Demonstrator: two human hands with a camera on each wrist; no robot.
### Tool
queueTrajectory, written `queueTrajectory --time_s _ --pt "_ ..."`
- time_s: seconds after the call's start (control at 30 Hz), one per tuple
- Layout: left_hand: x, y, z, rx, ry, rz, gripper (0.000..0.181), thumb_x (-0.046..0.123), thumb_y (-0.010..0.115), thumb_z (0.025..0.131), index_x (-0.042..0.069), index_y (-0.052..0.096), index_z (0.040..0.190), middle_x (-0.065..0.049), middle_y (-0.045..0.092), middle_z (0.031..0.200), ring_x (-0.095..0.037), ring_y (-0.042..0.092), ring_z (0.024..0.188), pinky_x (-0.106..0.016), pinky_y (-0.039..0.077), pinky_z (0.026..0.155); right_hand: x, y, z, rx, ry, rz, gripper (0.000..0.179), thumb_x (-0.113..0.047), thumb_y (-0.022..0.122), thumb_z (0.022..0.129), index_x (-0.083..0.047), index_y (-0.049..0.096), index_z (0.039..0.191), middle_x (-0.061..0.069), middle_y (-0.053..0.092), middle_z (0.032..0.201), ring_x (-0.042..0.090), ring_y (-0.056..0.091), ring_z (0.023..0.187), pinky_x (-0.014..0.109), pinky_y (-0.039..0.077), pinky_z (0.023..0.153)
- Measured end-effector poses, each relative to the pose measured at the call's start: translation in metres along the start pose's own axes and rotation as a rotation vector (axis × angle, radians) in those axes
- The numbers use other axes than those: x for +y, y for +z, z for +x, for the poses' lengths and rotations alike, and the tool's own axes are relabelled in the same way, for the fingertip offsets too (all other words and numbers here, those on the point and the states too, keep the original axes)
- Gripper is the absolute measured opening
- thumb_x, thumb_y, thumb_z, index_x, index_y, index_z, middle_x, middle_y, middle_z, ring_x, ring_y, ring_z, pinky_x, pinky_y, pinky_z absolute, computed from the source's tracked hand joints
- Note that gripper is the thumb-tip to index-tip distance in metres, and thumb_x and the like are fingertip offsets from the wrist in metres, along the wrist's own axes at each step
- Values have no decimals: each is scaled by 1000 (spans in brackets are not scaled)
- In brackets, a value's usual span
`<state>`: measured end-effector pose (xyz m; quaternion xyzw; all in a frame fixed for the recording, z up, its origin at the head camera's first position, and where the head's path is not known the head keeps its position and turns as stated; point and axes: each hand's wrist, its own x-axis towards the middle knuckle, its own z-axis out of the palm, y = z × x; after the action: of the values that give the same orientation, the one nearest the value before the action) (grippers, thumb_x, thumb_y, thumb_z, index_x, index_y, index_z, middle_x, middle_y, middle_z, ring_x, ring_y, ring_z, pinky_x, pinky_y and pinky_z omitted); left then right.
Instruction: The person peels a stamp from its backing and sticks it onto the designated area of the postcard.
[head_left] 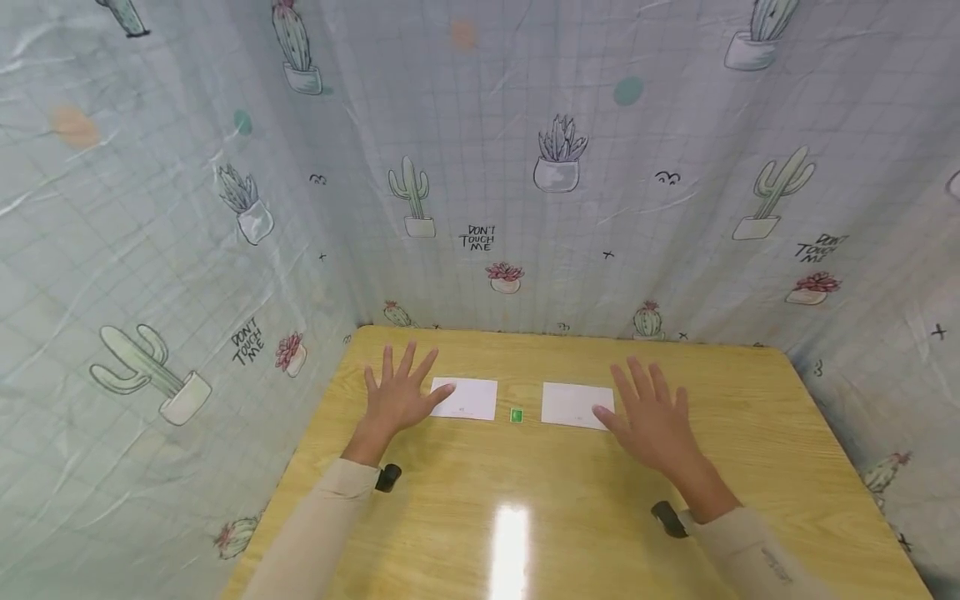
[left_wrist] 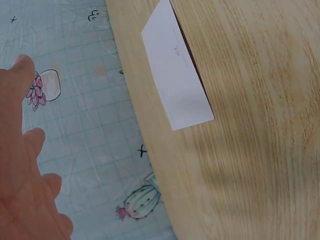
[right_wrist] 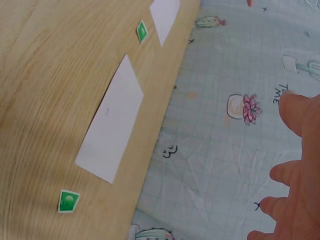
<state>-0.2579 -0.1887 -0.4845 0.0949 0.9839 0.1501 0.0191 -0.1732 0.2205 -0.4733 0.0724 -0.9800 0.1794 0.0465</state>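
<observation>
In the head view my left hand (head_left: 397, 400) is held with fingers spread, its thumb overlapping the left end of a white card (head_left: 472, 398). My right hand (head_left: 654, 423) has its fingers spread too, thumb tip in front of another white card (head_left: 567, 403). Between the cards lies a small green square (head_left: 516, 415) with a pale border. The right wrist view shows a second green square (right_wrist: 69, 201) just past the right card (right_wrist: 112, 122); in the head view my right hand hides it. Neither hand holds anything. Small print on the cards is unreadable.
A light wood-grain table (head_left: 450, 492) carries the cards, with a bright glare patch near its front. Cactus-print curtains (head_left: 465, 167) hang behind it and along both sides, meeting its edges. A dark band item (head_left: 388, 477) sits at my left cuff, another (head_left: 669, 518) at the right.
</observation>
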Motion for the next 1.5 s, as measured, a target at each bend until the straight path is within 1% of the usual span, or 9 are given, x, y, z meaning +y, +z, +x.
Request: queueTrajectory --time_s 0.17,0.3,0.53,0.67,0.8,0.97,1.13,1.37,1.5 --pt "-5 5 -2 -12 -7 19 84 73 48 98 34 22 167 -10 5 178 -48 -11 162 -84 -3 118 -5 7 1 -16 5 -12 83 -60 53 103 -12 26 165 21 16 173 52 9 158 87 10 114" --pt "-6 5 -1 9 4 7 84 72 50 98 33 24 167 -12 8 178 -49 -9 162 -84 -3 118 -9 9 4 -23 9 3 82 -60 52 104 -13 25 166 20 14 174 51 7 159 86 7 115" --pt "-10 13 3 -3 8 -11 85 74 49 98 35 20 167 -9 4 178 -49 -9 162 -84 -5 118 -14 14 6 -3 -9 -2 81 -57 56 103 -13 27 165 20 16 174 51 9 159 85 8 115" --pt "-13 18 4 5 7 -17 84 73 50 98 33 22 167 -11 6 178 -50 -7 162 -85 -5 117 -16 19 7 0 -15 -8 81 -58 55 103 -14 28 166 19 17 174 51 10 159 85 9 115" --pt "-15 21 4 -2 3 -15 84 72 50 98 32 24 167 -12 6 178 -51 -8 161 -85 -5 117 -18 21 9 -2 -16 -8 81 -59 54 103 -14 28 165 19 16 174 50 10 160 85 9 116" --pt "-17 22 4 -18 -6 1 83 73 49 98 33 23 167 -11 8 178 -49 -9 162 -84 -2 118 -24 25 11 -7 -29 1 81 -57 55 103 -14 28 166 19 17 174 50 10 160 85 9 117" --pt "-21 28 7 -31 -10 14 83 74 46 98 35 22 167 -10 7 178 -49 -8 162 -85 0 118 -27 29 13 -24 -27 -10 81 -58 54 103 -15 25 167 18 15 175 50 8 160 85 8 117" --pt "-26 29 7 -13 -20 28 81 71 48 99 32 26 167 -13 10 177 -52 -2 161 -86 3 117 -35 32 18 -29 -43 -19 81 -57 55 103 -16 26 166 17 17 175 50 10 160 84 9 118" --pt "-31 32 8 10 -7 19 80 68 51 99 29 30 166 -15 14 176 -53 1 161 -86 4 117 -38 34 19 -21 -50 -25 82 -57 56 102 -16 27 166 17 18 175 50 12 160 85 10 118"
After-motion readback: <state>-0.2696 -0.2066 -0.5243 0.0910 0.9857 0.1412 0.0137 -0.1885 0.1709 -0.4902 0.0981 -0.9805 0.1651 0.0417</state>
